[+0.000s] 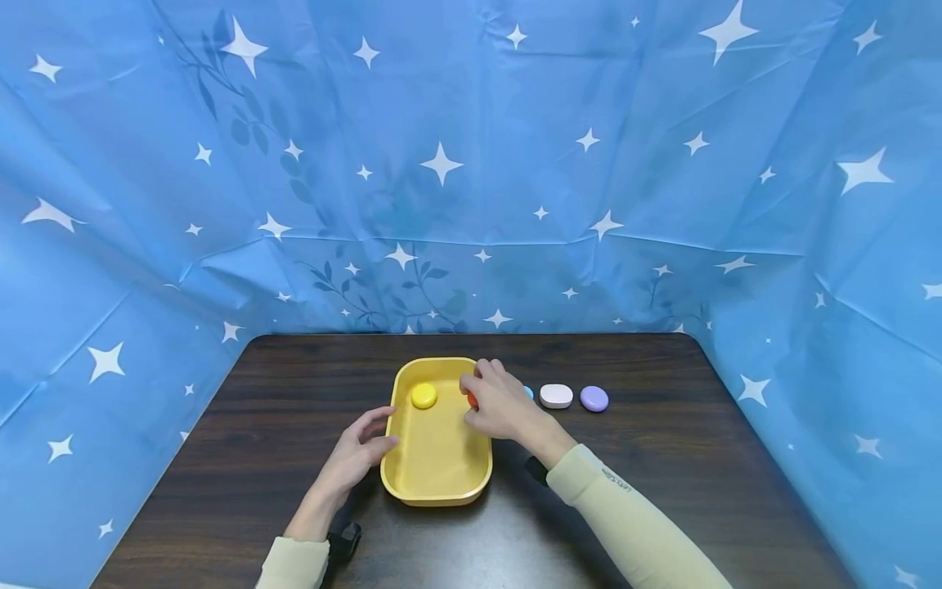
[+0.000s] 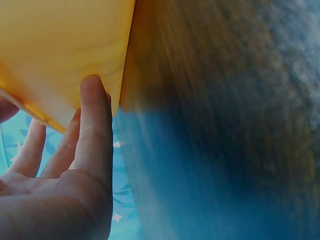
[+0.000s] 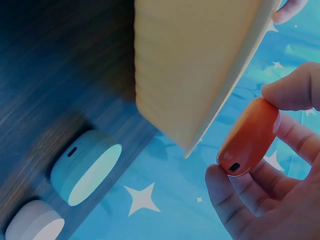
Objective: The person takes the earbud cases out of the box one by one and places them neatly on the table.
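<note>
My right hand [image 1: 505, 406] is over the right rim of a yellow tray [image 1: 436, 495], with an orange earbud case [image 3: 248, 136] pinched between thumb and fingers. The right wrist view shows a small port on this rounded case; in the head view the hand covers most of it. Inside the tray, toward its far left, lies a round yellow case [image 1: 423, 396]. My left hand [image 1: 352, 458] rests at the tray's left side. Its fingers are fairly straight, with fingertips against the outer wall and the thumb at the rim.
Right of the tray, a blue case [image 1: 528, 393] peeks out behind my right hand. Beside it in a row lie a white oblong case [image 1: 555, 397] and a round purple case [image 1: 594, 399]. A blue starry curtain [image 1: 471, 204] hangs behind the dark wooden table [image 1: 309, 384].
</note>
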The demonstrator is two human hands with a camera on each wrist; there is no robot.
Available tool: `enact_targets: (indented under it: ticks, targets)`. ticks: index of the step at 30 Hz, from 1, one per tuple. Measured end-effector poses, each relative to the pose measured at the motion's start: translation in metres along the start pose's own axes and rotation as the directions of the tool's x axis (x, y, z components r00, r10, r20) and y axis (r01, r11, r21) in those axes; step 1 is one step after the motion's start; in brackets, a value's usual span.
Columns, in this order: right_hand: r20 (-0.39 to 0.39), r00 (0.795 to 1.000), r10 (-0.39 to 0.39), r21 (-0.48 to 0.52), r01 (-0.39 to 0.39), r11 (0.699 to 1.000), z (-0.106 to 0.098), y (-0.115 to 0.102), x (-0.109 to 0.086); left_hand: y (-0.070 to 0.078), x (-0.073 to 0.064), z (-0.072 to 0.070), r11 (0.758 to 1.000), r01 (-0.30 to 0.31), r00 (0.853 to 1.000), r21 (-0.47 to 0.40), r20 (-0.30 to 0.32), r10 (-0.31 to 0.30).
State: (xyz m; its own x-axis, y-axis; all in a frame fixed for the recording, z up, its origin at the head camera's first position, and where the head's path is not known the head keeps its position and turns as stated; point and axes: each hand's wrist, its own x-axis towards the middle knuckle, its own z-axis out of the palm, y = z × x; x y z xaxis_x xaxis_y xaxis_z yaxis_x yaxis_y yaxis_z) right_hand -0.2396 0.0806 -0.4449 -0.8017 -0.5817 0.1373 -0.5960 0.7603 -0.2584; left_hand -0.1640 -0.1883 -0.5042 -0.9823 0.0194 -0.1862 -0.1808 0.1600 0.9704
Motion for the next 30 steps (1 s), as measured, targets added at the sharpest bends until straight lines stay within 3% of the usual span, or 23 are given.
enact_targets:
  ticks: [30]
  targets:
    - [-0.025,0.999,0.035,-0.047,-0.036,0.998,-0.008,0.029,-0.018,0.000,0.000,-0.001,1.000,0.003,1.000,-0.001,0.001,-0.003]
